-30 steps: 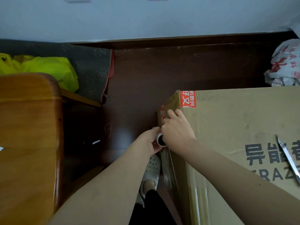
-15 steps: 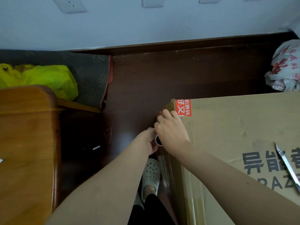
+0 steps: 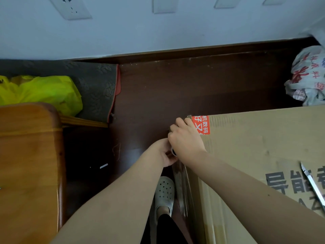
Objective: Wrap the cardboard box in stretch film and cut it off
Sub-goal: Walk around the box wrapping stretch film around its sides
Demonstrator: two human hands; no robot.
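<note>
I am gripping the roll with both hands, left and right (film trailing), beside the box corner.

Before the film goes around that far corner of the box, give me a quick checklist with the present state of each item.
1. Left hand gripping the film roll: ok.
2. Right hand steadying at the cardboard box corner: ok.
3. Film already on the near side face: ok.
4. Film tension: cannot tell.
5. Floor past the corner free for the roll: ok.
6. Knife within reach on the box top: ok.
</note>
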